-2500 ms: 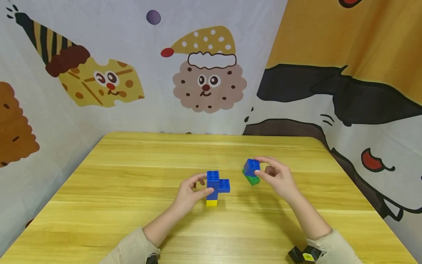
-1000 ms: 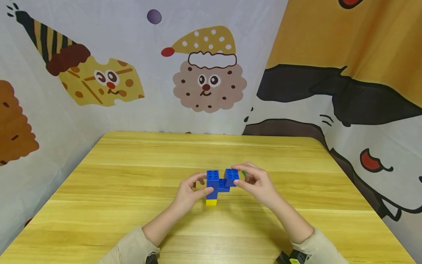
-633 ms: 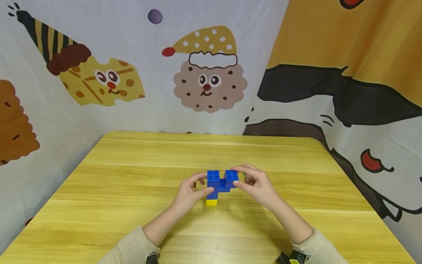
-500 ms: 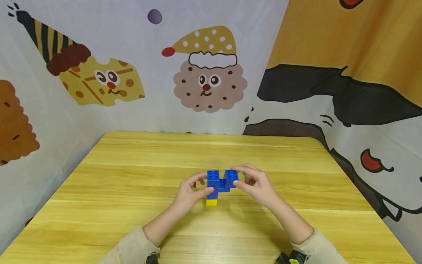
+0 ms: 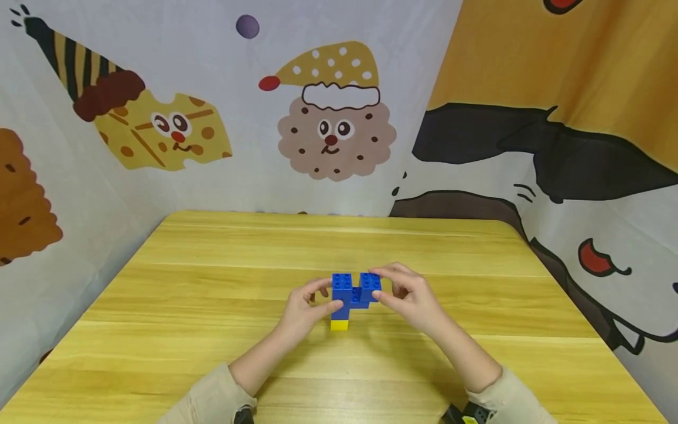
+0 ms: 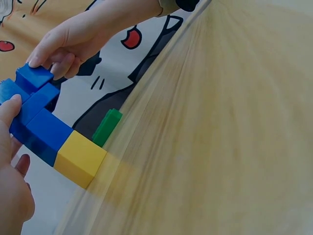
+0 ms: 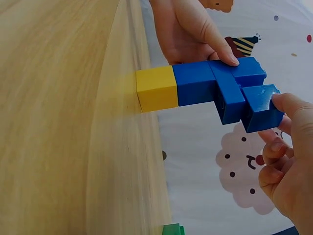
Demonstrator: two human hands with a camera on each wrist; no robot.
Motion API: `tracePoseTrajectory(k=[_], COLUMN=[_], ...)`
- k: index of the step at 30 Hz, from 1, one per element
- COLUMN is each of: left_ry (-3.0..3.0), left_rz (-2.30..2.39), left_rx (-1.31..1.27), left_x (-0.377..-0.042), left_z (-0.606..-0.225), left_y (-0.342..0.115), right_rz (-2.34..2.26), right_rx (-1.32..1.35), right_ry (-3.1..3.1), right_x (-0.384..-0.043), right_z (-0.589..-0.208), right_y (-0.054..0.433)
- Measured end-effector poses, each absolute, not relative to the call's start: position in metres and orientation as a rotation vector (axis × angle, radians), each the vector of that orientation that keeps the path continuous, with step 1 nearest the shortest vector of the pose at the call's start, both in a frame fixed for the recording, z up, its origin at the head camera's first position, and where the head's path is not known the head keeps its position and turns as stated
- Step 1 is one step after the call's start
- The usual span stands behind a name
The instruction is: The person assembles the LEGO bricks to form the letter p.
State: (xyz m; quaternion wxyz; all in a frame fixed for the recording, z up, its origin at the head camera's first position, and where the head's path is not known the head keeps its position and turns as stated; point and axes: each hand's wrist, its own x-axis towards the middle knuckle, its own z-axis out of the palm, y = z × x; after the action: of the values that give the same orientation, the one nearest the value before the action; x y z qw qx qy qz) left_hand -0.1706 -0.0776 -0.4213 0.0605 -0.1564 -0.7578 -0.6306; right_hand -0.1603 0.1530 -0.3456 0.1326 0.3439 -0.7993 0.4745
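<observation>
A small tower of toy building bricks stands on the wooden table, with a yellow brick (image 7: 157,88) at its foot and a blue brick (image 7: 194,82) above that. Higher up, a longer blue brick (image 5: 360,305) juts out to the right, and another blue brick (image 5: 341,282) tops the column. My left hand (image 5: 304,312) grips the column between thumb and fingers. Between thumb and index finger, my right hand (image 5: 410,294) pinches a separate blue brick (image 5: 370,287) right at the studs of the jutting brick's outer end. In the right wrist view it sits slightly tilted there.
Beyond the tower on the table (image 5: 212,247) lies a green brick (image 6: 107,127), hidden behind my right hand in the head view. A cartoon-printed curtain (image 5: 212,188) hangs close behind the table's far edge.
My right hand has carried the blue brick leftward from over the green brick to the jutting brick, with only a tiny shift in the last half second. The left hand keeps its place.
</observation>
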Motion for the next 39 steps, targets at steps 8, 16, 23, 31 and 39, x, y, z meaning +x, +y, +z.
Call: tracePoseTrajectory(k=[8,16,23,31,39], left_ry=[-2.327,-2.312,-2.289,-2.285,-2.318], left_rz=[-1.921,-1.931,-1.912,-1.922,-1.930], left_rx=[-0.413,-0.442,-0.479,-0.481,-0.432], left_x=[-0.172,-0.173,-0.172,-0.172,-0.154], left_z=[-0.422,-0.424,-0.425,-0.423,-0.393], left_y=[-0.075,-0.076,-0.077,-0.077,-0.073], right_rz=[1.362,1.377,1.357,1.362,1.404], right_rx=[1.020,1.075,1.081,1.033,0.955], right_ry=[-2.299,-2.259,-2.262,-2.314,-2.383], right_x=[-0.162,-0.165,-0.165,-0.164,-0.180], right_z=[-0.347,-0.349,-0.350,-0.347,-0.371], right_y=[0.155,0.160,0.160,0.157,0.167])
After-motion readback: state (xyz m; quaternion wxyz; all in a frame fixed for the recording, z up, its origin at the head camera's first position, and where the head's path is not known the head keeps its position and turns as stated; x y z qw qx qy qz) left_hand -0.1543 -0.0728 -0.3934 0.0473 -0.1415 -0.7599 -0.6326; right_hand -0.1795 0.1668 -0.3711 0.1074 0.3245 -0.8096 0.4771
